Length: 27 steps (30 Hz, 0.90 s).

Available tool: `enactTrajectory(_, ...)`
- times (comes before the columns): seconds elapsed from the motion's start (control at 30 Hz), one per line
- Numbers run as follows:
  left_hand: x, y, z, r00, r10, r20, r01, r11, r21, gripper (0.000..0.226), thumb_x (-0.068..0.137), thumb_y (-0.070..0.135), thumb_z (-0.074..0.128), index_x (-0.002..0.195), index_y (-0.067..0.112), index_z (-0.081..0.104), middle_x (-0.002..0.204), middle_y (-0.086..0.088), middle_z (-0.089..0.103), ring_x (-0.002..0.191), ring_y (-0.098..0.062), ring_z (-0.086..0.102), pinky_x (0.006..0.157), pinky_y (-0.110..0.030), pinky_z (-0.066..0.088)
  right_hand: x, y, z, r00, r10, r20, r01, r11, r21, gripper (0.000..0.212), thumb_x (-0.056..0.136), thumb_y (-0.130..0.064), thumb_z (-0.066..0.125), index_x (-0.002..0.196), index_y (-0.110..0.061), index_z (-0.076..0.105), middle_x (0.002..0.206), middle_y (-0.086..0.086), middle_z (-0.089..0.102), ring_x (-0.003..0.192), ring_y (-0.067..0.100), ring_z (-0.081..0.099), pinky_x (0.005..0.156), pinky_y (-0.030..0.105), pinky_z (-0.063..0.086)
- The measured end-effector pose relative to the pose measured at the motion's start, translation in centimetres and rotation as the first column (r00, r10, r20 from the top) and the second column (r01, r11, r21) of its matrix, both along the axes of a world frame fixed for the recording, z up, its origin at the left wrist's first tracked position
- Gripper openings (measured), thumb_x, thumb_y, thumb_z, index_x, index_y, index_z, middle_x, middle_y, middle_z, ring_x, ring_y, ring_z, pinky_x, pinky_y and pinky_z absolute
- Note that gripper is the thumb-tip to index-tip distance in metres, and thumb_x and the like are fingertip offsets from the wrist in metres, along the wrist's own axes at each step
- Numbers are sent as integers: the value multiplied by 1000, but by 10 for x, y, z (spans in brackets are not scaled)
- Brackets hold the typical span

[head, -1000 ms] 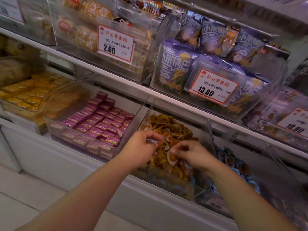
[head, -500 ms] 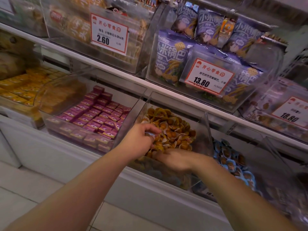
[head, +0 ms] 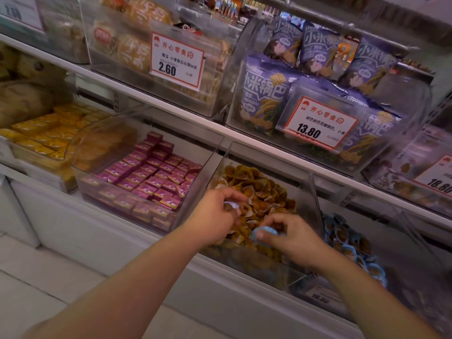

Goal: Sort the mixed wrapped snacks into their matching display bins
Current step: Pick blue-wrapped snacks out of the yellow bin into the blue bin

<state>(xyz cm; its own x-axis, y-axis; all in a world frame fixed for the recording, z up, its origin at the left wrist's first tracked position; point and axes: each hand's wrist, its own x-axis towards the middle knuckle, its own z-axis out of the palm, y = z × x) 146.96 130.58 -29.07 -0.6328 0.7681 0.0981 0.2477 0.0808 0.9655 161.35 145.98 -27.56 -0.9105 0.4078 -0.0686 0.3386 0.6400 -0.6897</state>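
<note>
Mid-sort, I judge: strays are being culled from the clear orange-snack bin (head: 310, 192), lower centre; the left hand (head: 215, 216) pinches a pale blue-rimmed pack (head: 231, 206); the right hand (head: 291, 238) grips another glossy blue round pack (head: 265, 233); next, carry both right into the blue-pack bin (head: 354, 243).

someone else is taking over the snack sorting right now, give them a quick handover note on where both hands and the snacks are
Left hand: over the orange-snack bin, pinching a pale blue-wrapped snack.
Right hand: low at the front of the same bin, pinching a blue-rimmed snack.
Blue-snack bin: next bin to the right, holding the matching blue-rimmed pieces.
Done: two blue strays picked out of the orange pile, both in hand.
Left: drop both into the blue-snack bin, then check the orange pile for more; I cannot tell whether any remain buried.
</note>
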Motion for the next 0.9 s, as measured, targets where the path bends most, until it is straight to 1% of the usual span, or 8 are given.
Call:
enactTrajectory(0.07,9,4,-1,997,38,-74,-30,994,104,30,94,12,62,119,29,66,99,15,64,84,7,63,69,-6,47,0,-4,0,949,-290,-126,244,925,-293,11,93,-27,67,90,-17,70,80,7,69,51,14,58,43,26,46)
enactTrajectory(0.13,21,10,-1,990,56,-132,-29,979,201,37,94,17,63,127,34,60,107,22,65,102,13,58,82,-3,43,-4,-16,2,847,-530,-52,373,660,-652,18,97,-25,57,98,-11,68,79,16,62,48,19,53,38,26,38)
enactTrajectory(0.27,47,21,-7,981,-44,-188,87,969,231,55,97,24,60,145,41,41,132,25,58,124,8,50,103,-21,46,-9,-38,16,910,-415,-5,144,328,-934,42,99,-43,44,101,-15,75,90,11,69,66,19,63,49,28,41)
enactTrajectory(0.47,48,20,-10,946,-128,-297,178,973,148,74,91,69,40,154,35,26,157,17,33,143,6,25,119,-28,27,13,-34,21,866,-481,-132,147,499,-854,20,95,-17,61,109,-7,72,83,8,68,63,14,62,47,24,44)
enactTrajectory(0.6,41,16,-15,927,-104,-359,162,977,136,49,93,66,38,133,43,54,127,30,58,118,11,53,97,-24,49,67,6,28,690,-700,-185,326,529,-784,15,96,-11,60,108,-6,69,71,8,66,54,18,61,41,22,43)
enactTrajectory(0.73,33,15,-14,895,-73,-440,84,996,7,37,91,60,37,105,43,67,96,28,71,92,3,66,84,-38,57,129,64,31,723,-687,-75,635,703,-320,18,96,-11,58,106,-19,70,75,2,73,64,14,68,52,25,50)
enactTrajectory(0.83,33,13,-15,886,-86,-456,73,996,-47,41,90,57,37,107,38,68,93,21,73,88,-6,69,79,-42,58,164,91,25,800,-567,194,585,809,-50,15,95,-25,64,107,-25,74,105,-2,74,96,11,68,79,27,51)
enactTrajectory(0.9,33,12,-14,866,-88,-492,67,996,-60,37,93,55,38,108,38,68,92,19,72,83,-9,69,74,-39,58,173,98,20,791,-603,100,598,797,78,16,95,-22,63,106,-21,75,107,-1,74,101,12,67,86,27,51)
